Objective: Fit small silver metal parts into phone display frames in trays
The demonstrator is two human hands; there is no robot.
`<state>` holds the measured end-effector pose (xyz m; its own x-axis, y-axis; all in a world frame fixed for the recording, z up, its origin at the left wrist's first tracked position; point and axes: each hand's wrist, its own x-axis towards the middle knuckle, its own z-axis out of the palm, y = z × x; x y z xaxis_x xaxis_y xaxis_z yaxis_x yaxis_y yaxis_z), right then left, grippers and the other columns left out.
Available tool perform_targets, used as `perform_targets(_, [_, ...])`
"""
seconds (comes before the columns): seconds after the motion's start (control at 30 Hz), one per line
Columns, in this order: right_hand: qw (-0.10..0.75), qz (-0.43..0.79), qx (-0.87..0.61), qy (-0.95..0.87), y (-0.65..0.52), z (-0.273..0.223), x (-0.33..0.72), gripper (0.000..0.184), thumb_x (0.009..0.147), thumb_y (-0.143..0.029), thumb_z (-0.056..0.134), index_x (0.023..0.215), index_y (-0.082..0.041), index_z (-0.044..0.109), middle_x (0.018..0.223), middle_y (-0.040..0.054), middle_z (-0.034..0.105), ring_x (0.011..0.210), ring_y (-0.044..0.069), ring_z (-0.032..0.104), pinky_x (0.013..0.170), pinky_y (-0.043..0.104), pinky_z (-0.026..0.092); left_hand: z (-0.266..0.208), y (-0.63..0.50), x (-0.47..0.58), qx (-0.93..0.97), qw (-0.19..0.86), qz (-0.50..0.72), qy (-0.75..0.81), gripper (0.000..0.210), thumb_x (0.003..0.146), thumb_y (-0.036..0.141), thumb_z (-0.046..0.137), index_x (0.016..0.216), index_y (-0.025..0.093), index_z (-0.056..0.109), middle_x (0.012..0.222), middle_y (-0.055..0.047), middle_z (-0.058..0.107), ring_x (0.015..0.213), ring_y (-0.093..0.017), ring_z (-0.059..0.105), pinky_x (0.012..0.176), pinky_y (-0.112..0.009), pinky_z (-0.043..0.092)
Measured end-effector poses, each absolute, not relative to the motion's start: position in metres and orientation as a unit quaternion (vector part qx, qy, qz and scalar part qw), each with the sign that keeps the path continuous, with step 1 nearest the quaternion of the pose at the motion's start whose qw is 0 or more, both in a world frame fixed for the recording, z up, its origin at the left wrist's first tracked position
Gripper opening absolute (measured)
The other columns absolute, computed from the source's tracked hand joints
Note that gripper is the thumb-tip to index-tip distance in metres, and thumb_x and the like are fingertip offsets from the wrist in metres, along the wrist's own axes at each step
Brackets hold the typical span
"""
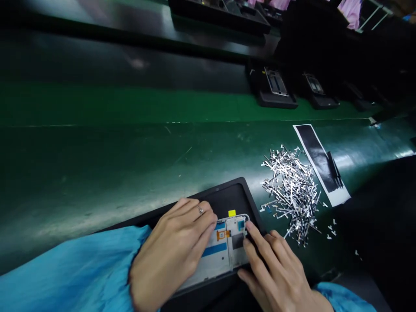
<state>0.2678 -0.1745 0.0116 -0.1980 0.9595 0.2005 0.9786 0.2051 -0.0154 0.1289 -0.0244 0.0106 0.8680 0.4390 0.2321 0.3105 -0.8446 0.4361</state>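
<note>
A flat silvery frame (212,265) with blue strips (214,249) lies in a black tray (224,197) on the glossy green bench (113,164). The left hand (175,245) arches over it; the right hand (277,268), fingers bent, touches its end; whether either grips is unclear.

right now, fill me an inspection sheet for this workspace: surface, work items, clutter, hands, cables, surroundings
surface: green tabletop with a few pale marks
work items: flat metal frame in a black tray, yellow tab at its far edge
clutter: loose pile of small strips right of the tray; beside it a black-and-white sheet with a thin dark tool on it
hands: left hand over the frame; right hand with fingertips at its right end; grip unclear
cables: nothing seen
surroundings: more black trays beyond, pink fabric at the top
</note>
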Motion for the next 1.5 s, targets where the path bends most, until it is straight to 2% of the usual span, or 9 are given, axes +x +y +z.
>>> perform_targets(0.13, [0.056, -0.054, -0.617, -0.783, -0.176, 0.009, 0.27, 0.032, 0.08, -0.015, 0.047, 0.109, -0.003, 0.053, 0.114, 0.0194, 0.053, 0.092, 0.026, 0.058, 0.077, 0.035, 0.048, 0.01, -0.026, 0.123, 0.951, 0.183, 0.154, 0.197, 0.032, 0.083, 0.012, 0.026, 0.066, 0.017, 0.052, 0.066, -0.003, 0.058, 0.064, -0.017, 0.054, 0.066, -0.032, 0.042])
perform_targets(0.27, [0.077, -0.037, -0.641, -0.763, -0.177, 0.008, 0.27, 0.034, 0.083, -0.028, 0.047, 0.106, -0.005, 0.055, 0.108, 0.0147, 0.059, 0.09, 0.024, 0.059, 0.077, 0.036, 0.048, 0.011, -0.029, 0.125, 0.945, 0.2, 0.152, 0.21, 0.031, 0.084, 0.013, 0.028, 0.071, 0.017, 0.056, 0.077, -0.003, 0.061, 0.074, -0.018, 0.056, 0.074, -0.035, 0.042])
perform_targets(0.47, [0.06, -0.056, -0.622, -0.779, -0.178, 0.007, 0.272, 0.032, 0.083, -0.013, 0.042, 0.111, -0.002, 0.051, 0.11, 0.0139, 0.058, 0.092, 0.023, 0.057, 0.08, 0.036, 0.046, 0.016, -0.029, 0.142, 0.923, 0.287, 0.054, 0.252, 0.027, 0.082, 0.011, 0.034, 0.076, 0.019, 0.06, 0.077, -0.001, 0.06, 0.075, -0.018, 0.054, 0.075, -0.037, 0.043])
perform_targets(0.67, [0.129, -0.082, -0.656, -0.739, -0.171, 0.006, 0.266, 0.021, 0.085, -0.012, 0.04, 0.093, -0.006, 0.059, 0.094, 0.0095, 0.065, 0.078, 0.019, 0.06, 0.074, 0.032, 0.045, 0.016, -0.026, 0.142, 0.935, 0.23, 0.064, 0.263, 0.027, 0.08, 0.011, 0.034, 0.072, 0.019, 0.059, 0.079, -0.003, 0.062, 0.076, -0.021, 0.055, 0.072, -0.04, 0.042])
perform_targets(0.8, [0.18, -0.107, -0.676, -0.706, -0.165, 0.003, 0.259, 0.017, 0.083, -0.012, 0.044, 0.088, -0.008, 0.059, 0.089, 0.0092, 0.066, 0.075, 0.019, 0.059, 0.074, 0.032, 0.042, 0.015, -0.022, 0.138, 0.944, 0.207, 0.074, 0.244, 0.031, 0.082, 0.013, 0.032, 0.069, 0.019, 0.059, 0.073, -0.001, 0.062, 0.071, -0.019, 0.055, 0.07, -0.036, 0.041])
perform_targets(0.9, [0.17, -0.1, -0.656, -0.728, -0.16, 0.004, 0.258, 0.018, 0.082, -0.01, 0.043, 0.09, -0.007, 0.059, 0.095, 0.0123, 0.065, 0.076, 0.021, 0.058, 0.074, 0.034, 0.041, 0.014, -0.022, 0.139, 0.944, 0.205, 0.093, 0.242, 0.031, 0.082, 0.012, 0.031, 0.067, 0.019, 0.058, 0.071, -0.002, 0.062, 0.068, -0.018, 0.054, 0.067, -0.034, 0.04])
perform_targets(1.03, [0.101, -0.063, -0.599, -0.792, -0.153, 0.01, 0.261, 0.037, 0.082, -0.006, 0.026, 0.099, -0.007, 0.058, 0.109, 0.0136, 0.058, 0.075, 0.021, 0.058, 0.074, 0.035, 0.038, 0.011, -0.025, 0.14, 0.943, 0.198, 0.118, 0.241, 0.035, 0.083, 0.01, 0.028, 0.067, 0.018, 0.058, 0.069, -0.002, 0.062, 0.068, -0.018, 0.055, 0.068, -0.034, 0.041])
perform_targets(1.13, [0.092, -0.054, -0.576, -0.811, -0.15, 0.009, 0.262, 0.04, 0.082, -0.006, 0.022, 0.1, -0.007, 0.058, 0.112, 0.0142, 0.056, 0.076, 0.021, 0.057, 0.076, 0.035, 0.036, 0.01, -0.027, 0.14, 0.94, 0.194, 0.138, 0.245, 0.037, 0.084, 0.01, 0.027, 0.067, 0.017, 0.059, 0.068, -0.002, 0.062, 0.067, -0.018, 0.055, 0.067, -0.034, 0.042])
perform_targets(1.5, [0.067, -0.04, -0.577, -0.813, -0.152, -0.003, 0.26, 0.037, 0.077, -0.014, 0.042, 0.112, -0.002, 0.05, 0.129, 0.0197, 0.039, 0.079, 0.024, 0.05, 0.081, 0.038, 0.033, 0.012, -0.027, 0.139, 0.933, 0.216, 0.153, 0.242, 0.038, 0.084, 0.01, 0.027, 0.064, 0.016, 0.058, 0.063, -0.001, 0.059, 0.06, -0.016, 0.054, 0.059, -0.031, 0.04])
